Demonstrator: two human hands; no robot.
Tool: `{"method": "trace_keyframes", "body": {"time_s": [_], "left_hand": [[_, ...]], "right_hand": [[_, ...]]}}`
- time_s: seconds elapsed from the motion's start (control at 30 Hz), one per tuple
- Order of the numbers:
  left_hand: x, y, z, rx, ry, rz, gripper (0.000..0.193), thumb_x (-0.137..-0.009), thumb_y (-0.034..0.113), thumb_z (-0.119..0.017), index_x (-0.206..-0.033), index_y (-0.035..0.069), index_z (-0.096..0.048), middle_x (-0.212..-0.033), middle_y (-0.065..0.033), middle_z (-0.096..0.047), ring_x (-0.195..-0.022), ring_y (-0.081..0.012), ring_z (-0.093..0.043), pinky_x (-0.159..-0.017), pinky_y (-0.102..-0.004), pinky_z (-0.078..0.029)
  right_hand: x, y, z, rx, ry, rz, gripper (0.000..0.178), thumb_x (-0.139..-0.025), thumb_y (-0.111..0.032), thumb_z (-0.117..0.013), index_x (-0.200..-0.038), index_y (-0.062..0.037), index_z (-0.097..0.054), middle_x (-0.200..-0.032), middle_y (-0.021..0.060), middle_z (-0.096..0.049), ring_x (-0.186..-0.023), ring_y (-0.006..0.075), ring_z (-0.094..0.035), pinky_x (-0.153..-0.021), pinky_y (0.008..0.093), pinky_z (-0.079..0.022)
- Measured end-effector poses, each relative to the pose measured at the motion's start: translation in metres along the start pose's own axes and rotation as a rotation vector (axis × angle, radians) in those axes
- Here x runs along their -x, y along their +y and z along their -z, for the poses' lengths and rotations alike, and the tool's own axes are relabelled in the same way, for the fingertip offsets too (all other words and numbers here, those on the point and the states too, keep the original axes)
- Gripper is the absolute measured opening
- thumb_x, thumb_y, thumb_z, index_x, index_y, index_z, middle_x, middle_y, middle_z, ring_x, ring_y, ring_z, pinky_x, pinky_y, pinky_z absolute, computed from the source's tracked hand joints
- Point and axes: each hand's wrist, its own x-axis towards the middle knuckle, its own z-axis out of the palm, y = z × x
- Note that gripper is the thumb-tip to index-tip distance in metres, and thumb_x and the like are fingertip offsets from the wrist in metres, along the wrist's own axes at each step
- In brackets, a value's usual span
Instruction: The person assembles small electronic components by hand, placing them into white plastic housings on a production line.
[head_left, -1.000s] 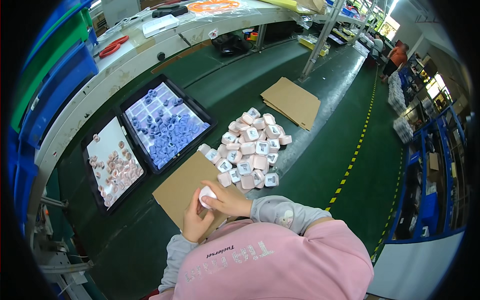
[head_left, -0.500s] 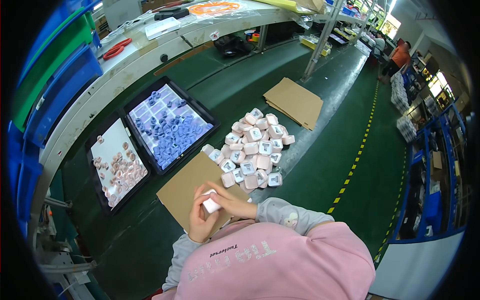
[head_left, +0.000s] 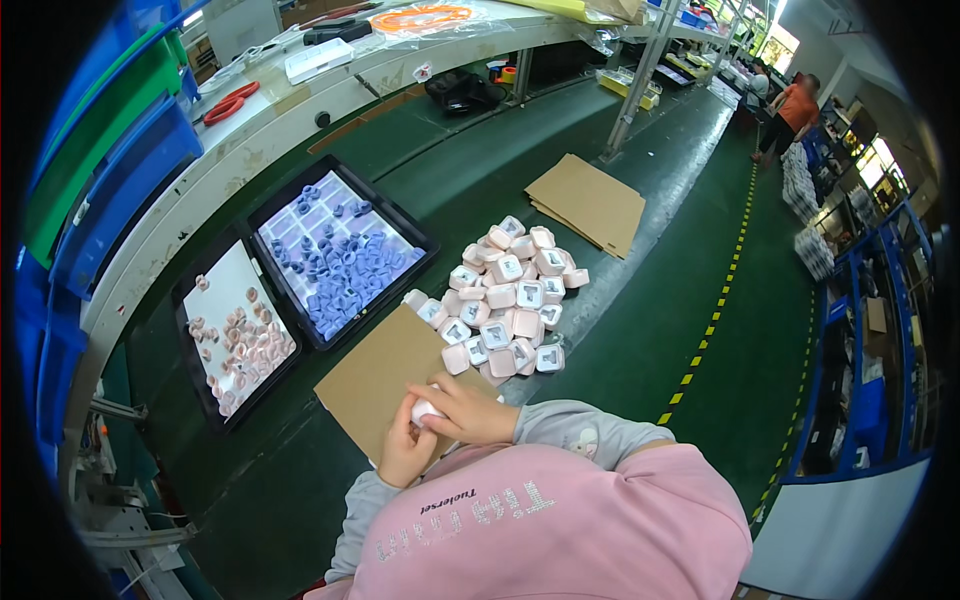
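Both hands are closed round a small pale pink-white case [head_left: 426, 411], held over a brown cardboard sheet [head_left: 372, 366]. My left hand [head_left: 402, 447] grips it from the left side. From the right, my right hand [head_left: 468, 411] wraps its fingers over the top, so much of the case is hidden. Just beyond my right hand lies a heap of small square pale pink cases [head_left: 503, 298], several with a window showing a grey shape inside. To the left are a black tray of small blue pieces [head_left: 352, 277] and a black tray of small pink pieces [head_left: 252, 345].
A stack of cardboard sheets [head_left: 590, 203] lies behind the heap on the green work surface [head_left: 440, 200]. A white-edged shelf along the far side carries red-handled scissors [head_left: 232, 103] and an orange cord [head_left: 425, 17]. Blue and green bins [head_left: 125, 185] stand at left. A person in orange [head_left: 793, 112] is far right.
The fingers of my right hand have moved further over the case, covering more of it. The trays and the heap have not changed.
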Motion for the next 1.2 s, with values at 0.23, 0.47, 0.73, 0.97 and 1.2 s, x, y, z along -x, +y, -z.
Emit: {"method": "trace_keyframes", "body": {"time_s": [0.23, 0.47, 0.73, 0.97, 1.2], "left_hand": [[-0.008, -0.007, 0.022, 0.101, -0.117, 0.016, 0.053, -0.080, -0.006, -0.046, -0.132, -0.002, -0.038, -0.120, -0.0105, -0.051, -0.108, -0.0163, -0.053, -0.089, -0.0280, -0.044], [-0.003, 0.027, 0.005, -0.836, 0.118, -0.431, 0.040, -0.074, 0.004, -0.061, -0.114, 0.004, -0.059, -0.126, -0.0221, -0.044, -0.123, -0.0469, -0.037, -0.099, -0.0505, -0.034], [-0.002, 0.008, -0.002, -0.547, 0.247, -0.268, 0.043, -0.070, 0.012, -0.070, -0.108, 0.004, -0.053, -0.115, -0.0183, -0.044, -0.115, -0.0408, -0.038, -0.097, -0.0462, -0.033], [-0.015, 0.007, -0.006, -0.534, 0.315, -0.319, 0.034, -0.071, 0.013, -0.073, -0.101, 0.005, -0.059, -0.114, -0.0148, -0.045, -0.112, -0.0375, -0.042, -0.095, -0.0456, -0.034], [-0.024, 0.000, 0.008, -0.456, 0.200, -0.309, 0.031, -0.070, 0.017, -0.076, -0.094, 0.006, -0.060, -0.108, -0.0113, -0.044, -0.105, -0.0333, -0.043, -0.092, -0.0420, -0.035]], "right_hand": [[0.006, 0.036, -0.027, -0.469, 0.149, -0.023, 0.042, -0.097, -0.028, -0.041, -0.134, -0.0087, -0.038, -0.108, 0.0114, -0.051, -0.087, 0.0224, -0.057, -0.074, 0.0367, -0.048], [0.004, 0.010, -0.011, -1.283, -0.002, -0.621, 0.037, -0.100, -0.036, -0.030, -0.126, -0.0121, -0.040, -0.099, 0.0036, -0.052, -0.079, 0.0088, -0.054, -0.063, 0.0235, -0.046], [-0.003, 0.020, -0.016, -0.737, 0.037, -0.392, 0.047, -0.081, -0.017, -0.068, -0.119, -0.0066, -0.042, -0.101, 0.0059, -0.051, -0.093, 0.0101, -0.051, -0.077, 0.0256, -0.046], [-0.019, 0.012, -0.008, -0.849, 0.171, -0.491, 0.044, -0.083, -0.025, -0.068, -0.113, -0.0056, -0.042, -0.090, 0.0069, -0.057, -0.069, 0.0089, -0.057, -0.053, 0.0220, -0.047], [-0.022, 0.034, -0.003, -0.616, 0.011, -0.476, 0.042, -0.083, -0.028, -0.067, -0.112, -0.0058, -0.046, -0.085, 0.0048, -0.059, -0.068, 0.0104, -0.058, -0.054, 0.0239, -0.047]]}}
